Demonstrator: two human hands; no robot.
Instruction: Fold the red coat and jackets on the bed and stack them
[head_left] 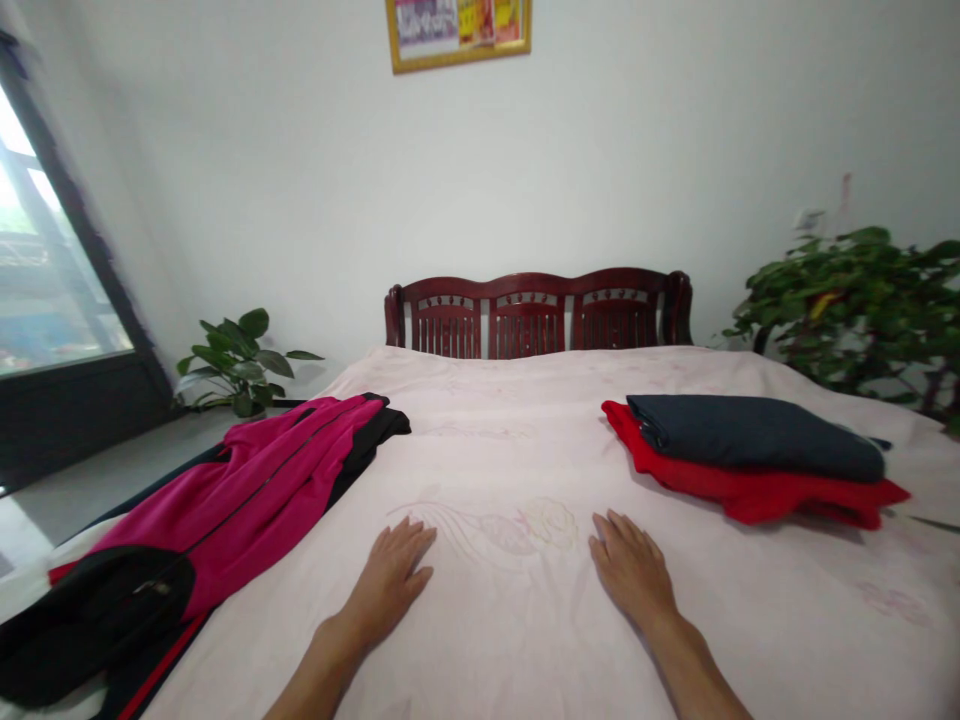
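Both of my hands rest palm down on a pale pink sheet with a faint flower pattern. My left hand lies open, thumb a little apart, holding nothing. On the other side of the flower, my right hand is open too, its fingers stretched forward. To the left of my left hand is a magenta and black jacket, spread over other clothes. Beyond my right hand sits a folded dark blue garment on top of a folded red garment. Neither hand touches the clothes.
A dark red wooden backrest stands behind the sheet, against a white wall. Leafy plants grow at the left and right. A gold-framed picture hangs above. At far left is a dark-framed glass door.
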